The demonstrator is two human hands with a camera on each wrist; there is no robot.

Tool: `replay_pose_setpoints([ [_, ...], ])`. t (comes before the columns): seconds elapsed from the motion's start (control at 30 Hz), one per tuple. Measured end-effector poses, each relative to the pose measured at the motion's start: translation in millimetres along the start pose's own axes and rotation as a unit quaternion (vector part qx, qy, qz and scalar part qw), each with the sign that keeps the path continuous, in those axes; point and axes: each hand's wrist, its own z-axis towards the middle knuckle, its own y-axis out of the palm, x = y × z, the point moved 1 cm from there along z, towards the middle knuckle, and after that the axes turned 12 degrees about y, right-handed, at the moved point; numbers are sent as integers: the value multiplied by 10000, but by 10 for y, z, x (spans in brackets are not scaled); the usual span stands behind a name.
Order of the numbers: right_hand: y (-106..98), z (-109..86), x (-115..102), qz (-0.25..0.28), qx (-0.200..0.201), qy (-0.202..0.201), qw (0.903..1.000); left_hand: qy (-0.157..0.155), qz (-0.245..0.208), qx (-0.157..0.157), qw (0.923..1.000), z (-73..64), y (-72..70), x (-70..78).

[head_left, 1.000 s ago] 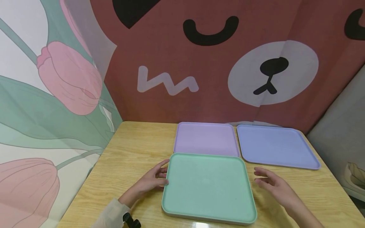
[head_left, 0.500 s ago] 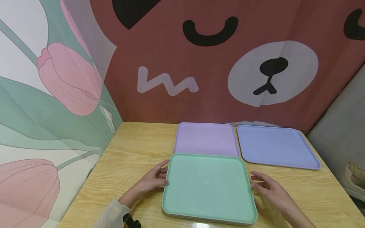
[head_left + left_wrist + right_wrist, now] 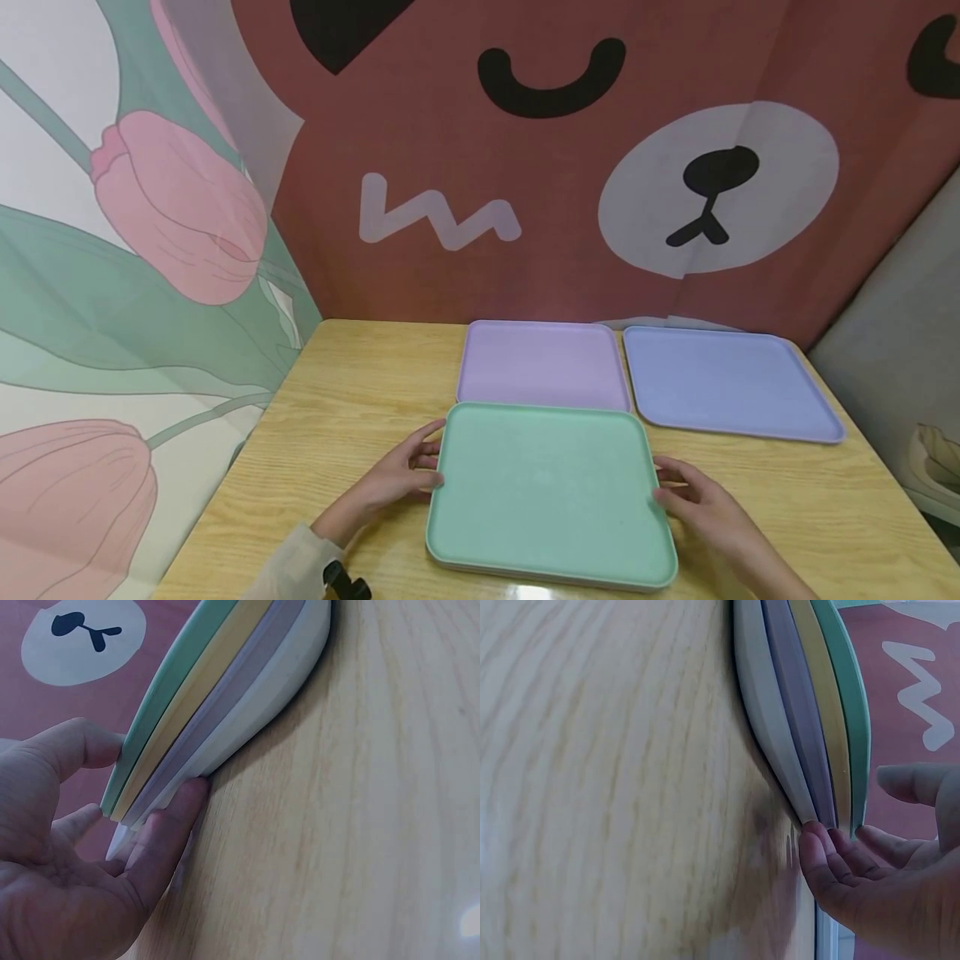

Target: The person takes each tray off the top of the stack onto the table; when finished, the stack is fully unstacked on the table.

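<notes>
A stack of several rectangular trays lies on the wooden table, topped by a mint-green tray (image 3: 551, 492). Its edges show a yellow tray (image 3: 196, 694), a purple tray (image 3: 225, 705) and, lowest, a white tray (image 3: 262, 712). My left hand (image 3: 393, 475) holds the stack's left side, thumb on the green rim and fingers against the lower edges. At the right side is my right hand (image 3: 705, 508); its fingertips (image 3: 814, 844) touch the tray edges from the side and below, while its thumb (image 3: 911, 784) stands off the green rim.
Behind the stack lie a lilac tray (image 3: 542, 364) and, to its right, a periwinkle-blue tray (image 3: 731, 383), both flat on the table (image 3: 375, 375). A curtain with a bear print (image 3: 420, 275) hangs at the table's back edge. A tulip-printed curtain (image 3: 187, 208) hangs on the left.
My right hand has moved left from beside the stack until its fingers reach the tray edges. My left hand and the trays stay where they were.
</notes>
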Motion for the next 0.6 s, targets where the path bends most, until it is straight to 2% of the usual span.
replay_pose_setpoints([
  [0.27,51,21,-1,-328,136,108,9993,13,31,-6,10000,-2,3,19],
  [0.6,77,6,-31,-455,243,147,9986,-4,26,-15,10000,-2,0,11],
])
